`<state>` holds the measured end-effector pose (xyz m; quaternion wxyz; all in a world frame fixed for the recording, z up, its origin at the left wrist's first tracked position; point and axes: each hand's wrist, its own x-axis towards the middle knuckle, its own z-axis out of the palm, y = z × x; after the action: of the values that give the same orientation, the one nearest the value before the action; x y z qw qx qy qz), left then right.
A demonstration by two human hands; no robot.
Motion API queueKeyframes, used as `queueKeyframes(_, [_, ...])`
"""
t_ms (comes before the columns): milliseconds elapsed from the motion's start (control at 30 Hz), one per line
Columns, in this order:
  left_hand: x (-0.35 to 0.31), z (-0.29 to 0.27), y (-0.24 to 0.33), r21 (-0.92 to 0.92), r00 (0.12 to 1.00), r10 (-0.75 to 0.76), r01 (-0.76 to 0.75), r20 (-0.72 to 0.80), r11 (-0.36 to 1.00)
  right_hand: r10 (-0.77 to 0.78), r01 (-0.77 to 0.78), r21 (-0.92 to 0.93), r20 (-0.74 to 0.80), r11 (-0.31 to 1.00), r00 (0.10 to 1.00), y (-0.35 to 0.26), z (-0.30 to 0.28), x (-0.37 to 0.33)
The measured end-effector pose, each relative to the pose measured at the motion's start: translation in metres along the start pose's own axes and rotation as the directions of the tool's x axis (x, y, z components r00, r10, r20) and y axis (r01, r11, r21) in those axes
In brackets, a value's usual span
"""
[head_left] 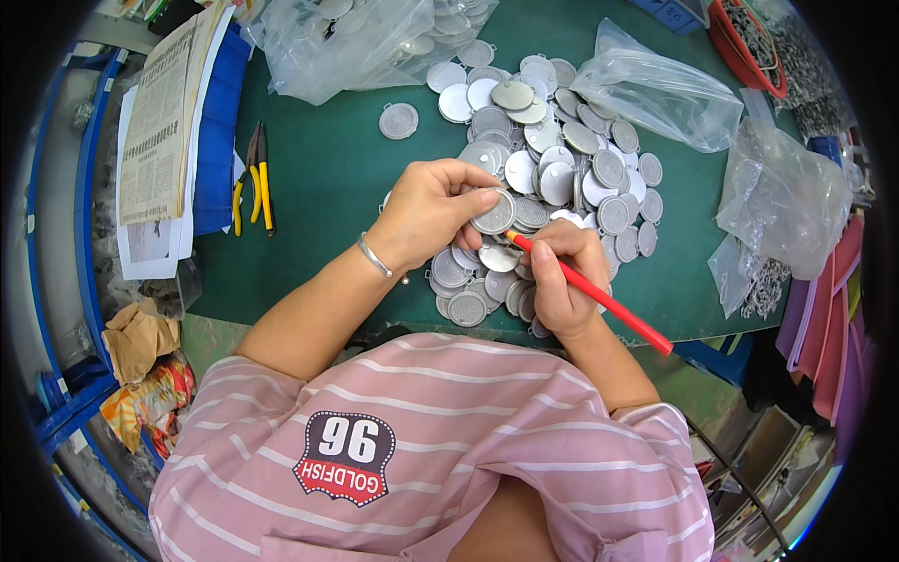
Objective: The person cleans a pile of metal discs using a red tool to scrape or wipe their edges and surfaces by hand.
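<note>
My left hand [426, 211] pinches a round grey metal disc [493, 214] by its edge, just above a big heap of similar metal discs [555, 183]. The discs have small loops at the rim; some faces are smooth and shiny, others textured. My right hand [565, 276] grips a long red handled tool [618, 309] like a pen. Its yellowish tip end points at the lower edge of the held disc; whether it touches I cannot tell. One loose disc [399, 121] lies apart, left of the heap.
Yellow-handled pliers [264, 192] lie on the green table [314, 150] at left, by a blue bin [218, 131] with papers [154, 140]. Clear plastic bags [660, 89] lie behind and right of the heap. A red basket [744, 47] of metal parts stands far right.
</note>
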<state>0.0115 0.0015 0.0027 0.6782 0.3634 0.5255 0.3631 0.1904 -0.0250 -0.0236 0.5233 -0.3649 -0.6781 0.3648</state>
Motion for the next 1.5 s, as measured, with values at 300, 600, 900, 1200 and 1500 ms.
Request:
queueKeyframes(300, [0.000,-0.001,-0.002,-0.039,1.000,0.001,-0.002,-0.011,0.999,-0.047,0.047,-0.007,-0.061,0.999,0.997,-0.006,0.003,0.007])
queueKeyframes(600, [-0.013,-0.007,0.006,-0.253,0.987,-0.027,0.068,0.160,0.965,-0.039,0.033,-0.179,-0.032,0.983,0.999,-0.014,0.001,0.019])
queueKeyframes(900, [-0.021,-0.001,0.010,-0.192,0.990,0.051,-0.025,0.131,0.981,0.604,-0.519,0.597,0.072,0.611,0.794,-0.026,-0.007,0.030])
queueKeyframes(1200, [-0.020,-0.032,0.071,0.291,0.633,0.643,-0.577,-0.430,0.763,0.556,-0.477,0.550,0.027,0.685,0.831,-0.025,-0.007,0.028])
queueKeyframes(1500, [0.014,-0.062,0.029,0.971,0.665,0.745,-0.205,0.046,0.123,0.507,-0.441,0.526,0.021,0.728,0.862,-0.025,-0.004,0.025])
